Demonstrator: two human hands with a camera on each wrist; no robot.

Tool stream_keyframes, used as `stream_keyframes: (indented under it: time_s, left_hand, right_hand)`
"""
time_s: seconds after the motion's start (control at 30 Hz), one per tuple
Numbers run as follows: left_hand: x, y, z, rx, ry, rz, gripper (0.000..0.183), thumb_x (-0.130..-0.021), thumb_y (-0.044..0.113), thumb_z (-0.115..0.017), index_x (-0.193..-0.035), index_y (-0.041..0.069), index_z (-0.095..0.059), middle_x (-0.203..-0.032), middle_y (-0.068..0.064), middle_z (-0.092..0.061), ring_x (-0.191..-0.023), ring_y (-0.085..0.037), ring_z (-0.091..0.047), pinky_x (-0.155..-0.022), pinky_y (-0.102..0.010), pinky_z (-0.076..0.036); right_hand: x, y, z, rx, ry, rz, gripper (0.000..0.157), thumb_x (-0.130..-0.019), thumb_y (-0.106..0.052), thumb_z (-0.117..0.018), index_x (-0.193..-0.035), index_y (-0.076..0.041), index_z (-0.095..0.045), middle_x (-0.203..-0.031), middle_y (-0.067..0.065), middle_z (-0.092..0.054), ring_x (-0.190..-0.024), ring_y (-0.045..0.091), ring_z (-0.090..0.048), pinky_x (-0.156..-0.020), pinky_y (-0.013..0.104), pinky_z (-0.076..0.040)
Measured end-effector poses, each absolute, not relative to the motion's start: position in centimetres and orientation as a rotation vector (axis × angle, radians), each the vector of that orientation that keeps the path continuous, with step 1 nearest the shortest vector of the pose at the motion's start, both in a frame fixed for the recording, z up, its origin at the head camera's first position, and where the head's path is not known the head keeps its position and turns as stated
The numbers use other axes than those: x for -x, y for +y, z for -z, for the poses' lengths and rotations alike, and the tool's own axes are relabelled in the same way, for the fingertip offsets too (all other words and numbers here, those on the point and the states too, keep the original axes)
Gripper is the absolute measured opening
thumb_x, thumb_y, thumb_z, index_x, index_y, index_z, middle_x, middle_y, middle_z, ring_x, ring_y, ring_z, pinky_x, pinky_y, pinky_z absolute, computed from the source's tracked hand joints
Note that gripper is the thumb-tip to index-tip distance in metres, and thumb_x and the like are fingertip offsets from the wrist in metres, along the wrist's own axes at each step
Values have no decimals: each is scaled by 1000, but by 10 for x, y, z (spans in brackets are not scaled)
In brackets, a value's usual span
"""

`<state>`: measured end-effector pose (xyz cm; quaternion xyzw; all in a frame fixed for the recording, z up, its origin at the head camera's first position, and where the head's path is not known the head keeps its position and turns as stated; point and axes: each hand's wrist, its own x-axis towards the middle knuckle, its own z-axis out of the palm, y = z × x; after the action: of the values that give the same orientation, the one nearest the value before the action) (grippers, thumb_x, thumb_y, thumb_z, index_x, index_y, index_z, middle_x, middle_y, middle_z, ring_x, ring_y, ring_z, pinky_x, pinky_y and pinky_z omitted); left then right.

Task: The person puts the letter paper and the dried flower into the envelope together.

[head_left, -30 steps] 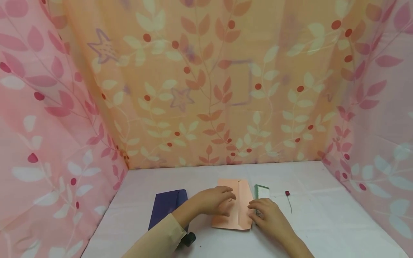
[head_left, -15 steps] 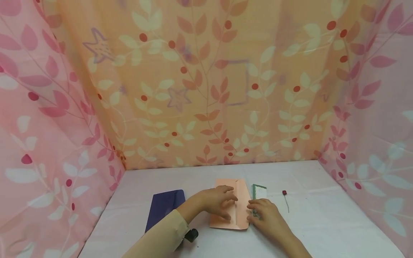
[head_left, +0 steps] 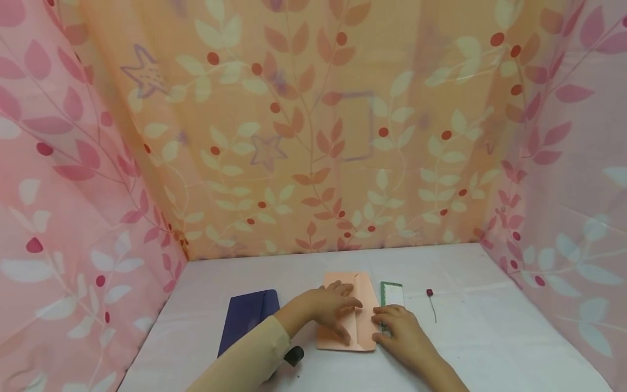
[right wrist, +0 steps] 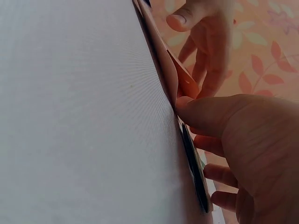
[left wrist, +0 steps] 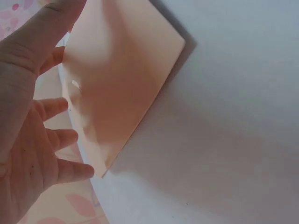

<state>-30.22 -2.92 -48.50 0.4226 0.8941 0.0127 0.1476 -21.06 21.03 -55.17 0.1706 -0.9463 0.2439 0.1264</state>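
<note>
A peach envelope (head_left: 338, 326) lies in the middle of the table, its flap toward the right, as the head view shows. Over its body, my left hand (head_left: 325, 307) has its fingers spread, fingertips close to the flap fold. From the other side, my right hand (head_left: 404, 332) reaches the flap's right edge with thumb and fingertips apart. In the right wrist view the paper bulges up beside the right thumb (right wrist: 205, 112). Partly covered by the right hand is a white card with a green border (head_left: 392, 294). The left wrist view shows the left fingers (left wrist: 53, 137) loosely extended beside the envelope.
To the left, a dark blue envelope (head_left: 247, 316) lies partly under the left sleeve (head_left: 250, 354). A small black object (head_left: 294, 355) shows beside that sleeve. Farther right lies a small red flower on a thin stem (head_left: 429, 293). Patterned cloth (head_left: 313, 136) surrounds the white table.
My left fingers have spread a little more over the peach envelope. The right hand remains at the flap edge. The whole head view has shifted slightly.
</note>
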Motion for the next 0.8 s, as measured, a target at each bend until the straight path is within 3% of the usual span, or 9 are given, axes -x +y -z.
stream_keyframes:
  time_s: [0.27, 0.6, 0.8]
  left_hand:
    - [302, -23, 484, -1150, 2576, 0, 74, -66, 72, -82, -131, 49, -55, -167, -1, -28, -153, -39, -27, -110, -68, -37]
    - [306, -26, 491, -1227, 2591, -35, 75, -64, 70, -84, -126, 39, -54, -163, -4, -33, -147, -39, -39, -103, -56, -50]
    - [309, -29, 496, -1267, 2598, -114, 76, -65, 68, -85, -124, 34, -51, -163, -8, -33, -148, -40, -37, -108, -50, -48]
  right_hand:
    - [211, 209, 551, -500, -2786, -700, 34, -84, -35, -83, -112, -16, -76, -132, -2, -69, -129, 27, -56, -107, 58, -41]
    - [209, 210, 551, -528, -2751, -696, 34, -84, -32, -83, -112, -14, -76, -131, 0, -69, -127, 28, -56, -103, 59, -43]
    - [210, 211, 552, -530, -2718, -710, 33, -84, -32, -83, -111, -15, -76, -131, -2, -69, -126, 28, -57, -101, 60, -43]
